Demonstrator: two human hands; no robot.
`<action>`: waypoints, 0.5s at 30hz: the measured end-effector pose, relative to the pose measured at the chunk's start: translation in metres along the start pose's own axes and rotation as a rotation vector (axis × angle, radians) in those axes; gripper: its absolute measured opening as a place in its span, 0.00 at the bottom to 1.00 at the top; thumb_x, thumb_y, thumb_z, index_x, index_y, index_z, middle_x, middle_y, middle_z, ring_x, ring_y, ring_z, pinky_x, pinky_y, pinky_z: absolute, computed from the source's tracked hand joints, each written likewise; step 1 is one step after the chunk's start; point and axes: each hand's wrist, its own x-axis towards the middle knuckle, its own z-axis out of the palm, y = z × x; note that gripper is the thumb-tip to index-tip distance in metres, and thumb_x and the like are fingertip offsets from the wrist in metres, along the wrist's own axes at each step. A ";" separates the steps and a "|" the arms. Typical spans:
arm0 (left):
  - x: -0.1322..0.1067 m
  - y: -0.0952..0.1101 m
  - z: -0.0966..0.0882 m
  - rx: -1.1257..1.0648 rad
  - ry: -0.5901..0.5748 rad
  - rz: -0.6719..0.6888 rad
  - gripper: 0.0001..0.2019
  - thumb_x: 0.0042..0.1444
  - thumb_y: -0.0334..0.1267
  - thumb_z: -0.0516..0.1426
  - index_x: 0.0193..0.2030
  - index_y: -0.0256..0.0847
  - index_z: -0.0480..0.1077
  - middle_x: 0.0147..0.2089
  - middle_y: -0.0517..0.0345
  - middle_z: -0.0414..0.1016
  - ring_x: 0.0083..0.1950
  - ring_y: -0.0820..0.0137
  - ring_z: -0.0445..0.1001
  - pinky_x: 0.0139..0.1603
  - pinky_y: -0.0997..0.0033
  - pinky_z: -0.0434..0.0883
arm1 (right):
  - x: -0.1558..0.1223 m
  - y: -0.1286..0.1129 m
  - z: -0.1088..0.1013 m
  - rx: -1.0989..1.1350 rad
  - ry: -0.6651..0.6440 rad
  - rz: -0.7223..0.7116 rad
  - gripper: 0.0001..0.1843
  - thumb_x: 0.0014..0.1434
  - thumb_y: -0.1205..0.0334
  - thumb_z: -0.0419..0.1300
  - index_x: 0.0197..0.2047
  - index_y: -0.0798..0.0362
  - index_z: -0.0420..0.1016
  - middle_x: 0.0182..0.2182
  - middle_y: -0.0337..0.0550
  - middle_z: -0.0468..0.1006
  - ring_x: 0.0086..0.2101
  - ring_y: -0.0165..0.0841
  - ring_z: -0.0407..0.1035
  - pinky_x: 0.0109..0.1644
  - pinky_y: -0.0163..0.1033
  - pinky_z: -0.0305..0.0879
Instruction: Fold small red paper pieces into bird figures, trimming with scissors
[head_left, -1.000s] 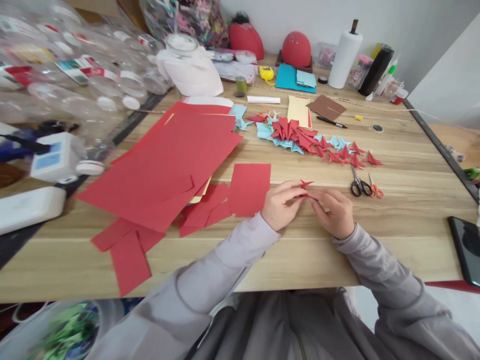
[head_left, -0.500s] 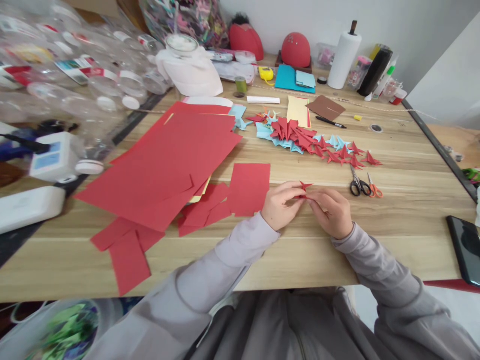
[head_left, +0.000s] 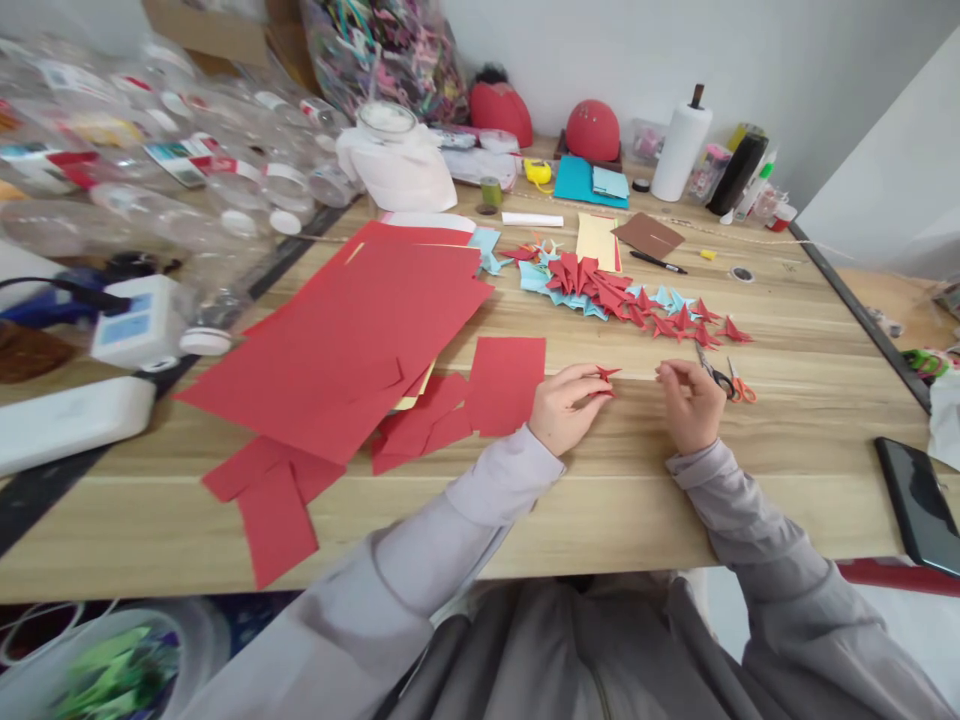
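Between the fingertips of my left hand (head_left: pixel 564 408) is a small folded red paper crane (head_left: pixel 606 374), its pointed tip sticking out to the right. My right hand (head_left: pixel 691 405) is apart from it, thumb and fingers pinched together; anything between them is too small to make out. Just behind that hand lie black-handled scissors (head_left: pixel 721 381), partly hidden by it, and orange-handled scissors (head_left: pixel 742 392). Beyond both hands is a heap of folded red paper cranes (head_left: pixel 592 283) mixed with light blue ones. A red paper rectangle (head_left: pixel 508 385) lies left of my left hand.
Large red sheets (head_left: pixel 360 340) and smaller red pieces (head_left: pixel 277 520) cover the left side. Plastic bottles (head_left: pixel 172 200) crowd the far left. A black pen (head_left: pixel 658 262), brown paper (head_left: pixel 649 234) and a yellow tape measure (head_left: pixel 538 174) lie farther back. A phone (head_left: pixel 919 503) rests at the right edge.
My right hand has let go of the red paper crane and moved right, toward the scissors. My left hand keeps holding the crane. The view has shifted slightly.
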 end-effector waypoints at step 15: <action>-0.003 -0.007 0.007 0.057 0.067 0.067 0.03 0.52 0.32 0.61 0.33 0.40 0.78 0.39 0.50 0.79 0.39 0.70 0.79 0.42 0.69 0.77 | 0.037 0.043 -0.064 -0.985 -0.410 0.349 0.18 0.55 0.49 0.56 0.40 0.54 0.76 0.38 0.54 0.79 0.41 0.44 0.72 0.42 0.44 0.62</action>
